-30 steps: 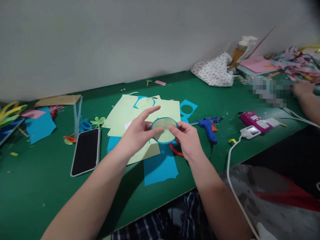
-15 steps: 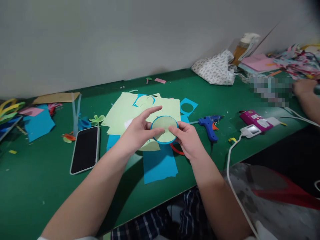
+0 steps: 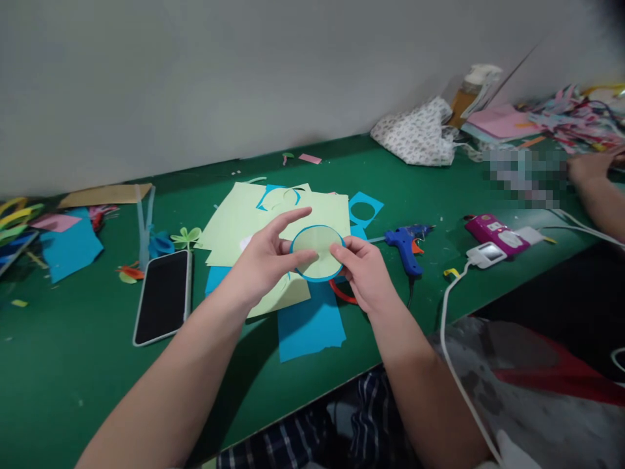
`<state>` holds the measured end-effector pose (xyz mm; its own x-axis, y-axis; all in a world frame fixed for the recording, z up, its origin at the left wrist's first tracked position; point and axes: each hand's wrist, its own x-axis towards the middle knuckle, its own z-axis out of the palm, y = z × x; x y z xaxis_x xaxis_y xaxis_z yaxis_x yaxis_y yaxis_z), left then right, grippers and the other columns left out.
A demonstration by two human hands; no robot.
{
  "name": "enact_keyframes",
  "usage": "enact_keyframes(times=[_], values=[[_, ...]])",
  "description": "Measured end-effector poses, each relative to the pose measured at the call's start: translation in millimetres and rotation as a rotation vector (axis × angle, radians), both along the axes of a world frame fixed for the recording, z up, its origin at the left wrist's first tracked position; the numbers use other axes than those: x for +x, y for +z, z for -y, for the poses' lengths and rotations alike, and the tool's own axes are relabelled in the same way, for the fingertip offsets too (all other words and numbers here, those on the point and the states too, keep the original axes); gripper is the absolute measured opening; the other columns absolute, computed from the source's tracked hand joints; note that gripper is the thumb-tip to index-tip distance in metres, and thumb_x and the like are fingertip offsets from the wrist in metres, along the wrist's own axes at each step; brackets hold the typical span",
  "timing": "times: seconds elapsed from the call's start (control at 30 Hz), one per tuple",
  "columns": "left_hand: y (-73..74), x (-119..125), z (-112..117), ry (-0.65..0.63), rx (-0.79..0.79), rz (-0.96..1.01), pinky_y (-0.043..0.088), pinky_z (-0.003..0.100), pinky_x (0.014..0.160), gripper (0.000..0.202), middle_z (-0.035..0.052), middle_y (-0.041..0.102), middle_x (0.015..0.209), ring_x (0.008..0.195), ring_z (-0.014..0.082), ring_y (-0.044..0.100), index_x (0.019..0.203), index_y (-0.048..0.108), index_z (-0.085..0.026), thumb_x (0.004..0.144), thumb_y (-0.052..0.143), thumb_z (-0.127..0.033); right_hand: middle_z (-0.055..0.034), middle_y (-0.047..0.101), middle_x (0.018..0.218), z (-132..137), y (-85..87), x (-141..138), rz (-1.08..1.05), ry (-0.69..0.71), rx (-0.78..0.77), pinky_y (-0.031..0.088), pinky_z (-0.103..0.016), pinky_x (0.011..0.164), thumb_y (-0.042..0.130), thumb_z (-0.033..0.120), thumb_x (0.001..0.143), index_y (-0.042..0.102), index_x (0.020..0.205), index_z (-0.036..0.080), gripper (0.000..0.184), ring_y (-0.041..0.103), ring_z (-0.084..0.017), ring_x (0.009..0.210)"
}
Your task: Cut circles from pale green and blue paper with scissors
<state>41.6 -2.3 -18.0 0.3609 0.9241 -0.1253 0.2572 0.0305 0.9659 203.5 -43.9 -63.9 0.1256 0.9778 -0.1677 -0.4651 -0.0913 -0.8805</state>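
Observation:
A round paper disc [image 3: 319, 254], pale green with a blue rim showing around it, is held above the table. My left hand [image 3: 266, 257] pinches its left edge between the thumb and the fingers behind, with the index finger stretched out above. My right hand [image 3: 364, 270] grips the right edge, thumb on the pale green face. Beneath lie pale green paper sheets [image 3: 224, 225] and a blue paper sheet [image 3: 312, 332]. A red ring-shaped part [image 3: 343, 293], perhaps a scissors handle, is partly hidden by my right hand.
On the green table [image 3: 78, 365] lie a phone [image 3: 163, 296] to the left, a blue glue gun [image 3: 405, 247] to the right, and a magenta device [image 3: 495, 233] with white cables. A cloth bag [image 3: 415, 133] and a bottle [image 3: 471, 94] stand behind. Another person's hand [image 3: 590, 170] is at far right.
My left thumb has slid toward the disc's left edge, showing more of its face. Both hands still hold the disc. The view has shifted slightly.

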Motion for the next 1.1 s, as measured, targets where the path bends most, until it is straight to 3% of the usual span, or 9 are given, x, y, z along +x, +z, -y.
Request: enact_keyframes(times=[0.13, 0.33, 0.53, 0.73, 0.87, 1.1], values=[[-0.5, -1, 1, -0.012, 0.039, -0.033, 0.044, 0.023, 0.051, 0.069, -0.0055, 0.055, 0.054, 0.051, 0.0115, 0.053, 0.138, 0.053, -0.029, 0.074, 0.077, -0.032, 0.007, 0.057, 0.054, 0, 0.2, -1, 0.058, -0.031, 0.039, 0.037, -0.018, 0.043, 0.082, 0.037, 0.066, 0.064, 0.065, 0.019, 0.026, 0.045, -0.004, 0.045], [0.0, -1, 1, -0.021, 0.083, -0.047, 0.044, 0.026, 0.049, 0.062, -0.0016, 0.062, 0.063, 0.052, 0.0138, 0.056, 0.131, 0.06, -0.026, 0.072, 0.077, -0.033, 0.0077, 0.052, 0.053, 0, 0.1, -2, 0.133, -0.054, 0.075, 0.037, -0.02, 0.045, 0.081, 0.038, 0.067, 0.066, 0.067, 0.019, 0.024, 0.044, -0.006, 0.046], [0.1, 0, 0, -0.011, 0.092, -0.073, 0.039, 0.022, 0.047, 0.055, -0.0061, 0.05, 0.052, 0.048, 0.0103, 0.047, 0.125, 0.065, -0.024, 0.072, 0.078, -0.032, 0.0058, 0.059, 0.056, 0, -1.8, -1, 0.15, -0.053, 0.054, 0.047, -0.022, 0.052, 0.081, 0.036, 0.067, 0.069, 0.069, 0.02, 0.02, 0.053, -0.008, 0.051], [-2.7, 1, -3, 0.011, -0.017, 0.031, 0.051, 0.023, 0.055, 0.042, 0.0019, 0.07, 0.076, 0.062, 0.0122, 0.06, 0.104, 0.073, -0.019, 0.068, 0.082, -0.038, 0.0002, 0.071, 0.068, -3, -6.6, 0, 0.129, -0.037, 0.012, 0.055, -0.028, 0.055, 0.079, 0.038, 0.068, 0.075, 0.078, 0.02, 0.022, 0.063, -0.015, 0.059], [-5.9, 0, -6, 0.03, -0.058, 0.09, 0.052, 0.019, 0.054, 0.026, 0.0012, 0.07, 0.074, 0.063, 0.0105, 0.06, 0.085, 0.075, -0.018, 0.07, 0.08, -0.038, 0.0013, 0.071, 0.068, -5, -7.0, 4, 0.145, -0.128, 0.001, 0.054, -0.026, 0.052, 0.08, 0.036, 0.066, 0.075, 0.083, 0.02, 0.024, 0.062, -0.014, 0.057], [-9.3, -4, -9, 0.156, -0.027, 0.111, 0.059, 0.025, 0.06, 0.027, 0.0016, 0.072, 0.08, 0.063, 0.0123, 0.063, 0.087, 0.074, -0.017, 0.069, 0.08, -0.036, 0.0028, 0.067, 0.067, -8, -7.9, 11, 0.158, -0.3, 0.005, 0.052, -0.025, 0.05, 0.08, 0.037, 0.066, 0.071, 0.084, 0.02, 0.026, 0.059, -0.012, 0.056]])
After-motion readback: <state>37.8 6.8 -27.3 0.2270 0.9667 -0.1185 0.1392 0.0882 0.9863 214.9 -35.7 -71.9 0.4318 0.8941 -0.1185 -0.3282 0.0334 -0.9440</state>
